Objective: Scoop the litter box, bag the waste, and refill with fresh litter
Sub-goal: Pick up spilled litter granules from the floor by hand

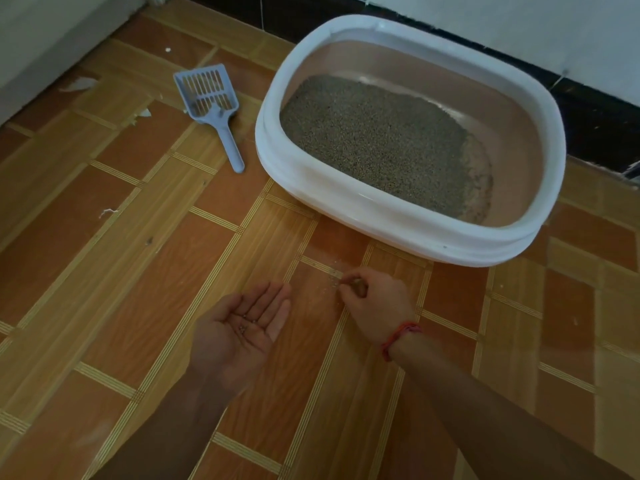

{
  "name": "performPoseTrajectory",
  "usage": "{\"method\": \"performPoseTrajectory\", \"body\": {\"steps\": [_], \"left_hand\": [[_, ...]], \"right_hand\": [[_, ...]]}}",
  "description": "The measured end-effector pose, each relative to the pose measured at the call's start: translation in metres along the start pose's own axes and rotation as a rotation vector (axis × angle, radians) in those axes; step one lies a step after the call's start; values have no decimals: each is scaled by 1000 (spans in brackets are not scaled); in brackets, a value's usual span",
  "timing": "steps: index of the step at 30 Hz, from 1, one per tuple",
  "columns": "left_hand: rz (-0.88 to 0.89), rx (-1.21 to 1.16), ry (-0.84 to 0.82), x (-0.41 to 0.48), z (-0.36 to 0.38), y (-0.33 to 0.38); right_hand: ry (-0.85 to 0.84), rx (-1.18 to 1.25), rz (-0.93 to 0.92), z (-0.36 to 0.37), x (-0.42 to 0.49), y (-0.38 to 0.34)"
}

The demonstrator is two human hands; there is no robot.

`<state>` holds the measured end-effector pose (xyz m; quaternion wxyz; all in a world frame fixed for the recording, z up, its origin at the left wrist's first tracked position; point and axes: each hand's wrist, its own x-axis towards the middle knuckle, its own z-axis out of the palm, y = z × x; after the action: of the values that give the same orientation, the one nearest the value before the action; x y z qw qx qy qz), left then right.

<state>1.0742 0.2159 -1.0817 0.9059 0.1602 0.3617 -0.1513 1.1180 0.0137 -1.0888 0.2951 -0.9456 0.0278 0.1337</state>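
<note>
A white-rimmed litter box [277, 133] with a pinkish tub stands on the floor by the wall. Grey-brown litter [377, 140] covers most of its bottom, thin at the right end. A blue slotted scoop [211, 98] lies on the floor left of the box, handle pointing toward me. My left hand [239, 327] is held palm up with a few litter grains [244, 323] lying on it. My right hand [374, 303], with a red thread at the wrist, reaches down to the floor in front of the box, fingertips pinched together over scattered pale grains [334, 280].
The floor [138, 271] is brown patterned vinyl with small white scraps [107, 213] at the left. A dark skirting and pale wall [519, 26] run behind the box. A white surface [41, 46] rises at the far left.
</note>
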Motion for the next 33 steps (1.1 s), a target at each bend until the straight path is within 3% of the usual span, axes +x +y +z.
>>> {"method": "performPoseTrajectory", "body": {"steps": [11,25,30,33], "left_hand": [[-3,6,18,7,0,-2],[14,2,20,9,2,-3],[16,25,9,9,0,-3],[7,19,-8,8,0,-5]], "right_hand": [[-41,-2,-5,6,9,-3],[-101,-259,-83,11,12,-9],[-84,-152,-124,-1,3,-31],[-210,-188,-231,29,-16,-29]]}}
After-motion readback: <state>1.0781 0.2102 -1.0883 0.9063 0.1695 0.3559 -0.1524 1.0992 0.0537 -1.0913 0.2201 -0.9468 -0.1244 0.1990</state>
